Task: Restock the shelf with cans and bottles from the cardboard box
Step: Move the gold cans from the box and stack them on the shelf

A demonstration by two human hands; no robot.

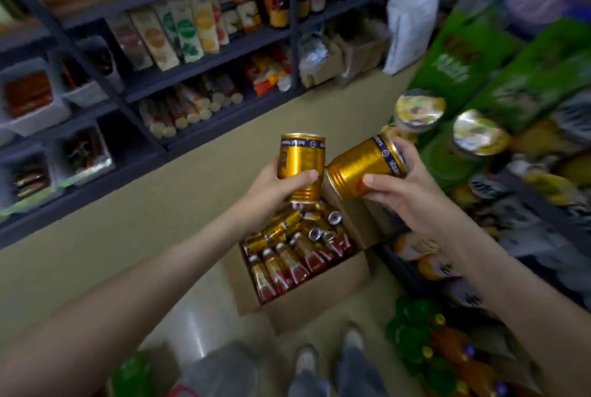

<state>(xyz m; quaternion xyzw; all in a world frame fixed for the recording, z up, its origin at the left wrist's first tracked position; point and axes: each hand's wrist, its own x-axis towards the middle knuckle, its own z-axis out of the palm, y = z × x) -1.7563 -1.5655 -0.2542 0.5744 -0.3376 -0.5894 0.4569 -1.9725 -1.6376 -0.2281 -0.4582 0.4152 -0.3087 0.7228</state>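
Two hands, each closed on one gold can, held above an open cardboard box. The left hand (275, 183) wraps its fingers (300, 179) across the front of the upright can (300, 166), which stands nearly vertical with its dark lettered band at the top. The right hand (406, 188) grips the tilted can (364, 169), thumb across its ribbed side and fingers curled over the banded top end; this can lies almost on its side, base pointing lower left. The two cans are just beside each other, the base of the tilted one near or touching the side of the upright one; contact cannot be resolved.

Directly below the hands, on the pale floor, sits the cardboard box (307, 304) with its flaps open. It holds two kinds of stock: a loose heap of gold cans (297, 223) at the far end, about eight visible but too blurred for an exact count, and a row of foil-necked bottles (287, 265) at the near end, about six visible.

At left, a dark shelf unit (204, 60) carries cartons, pouches and rolls on several tiers. At right, green cartons (511, 63) and two foil-lidded cups (447, 121) are stacked. Two shoes (329, 355) show at the bottom edge.
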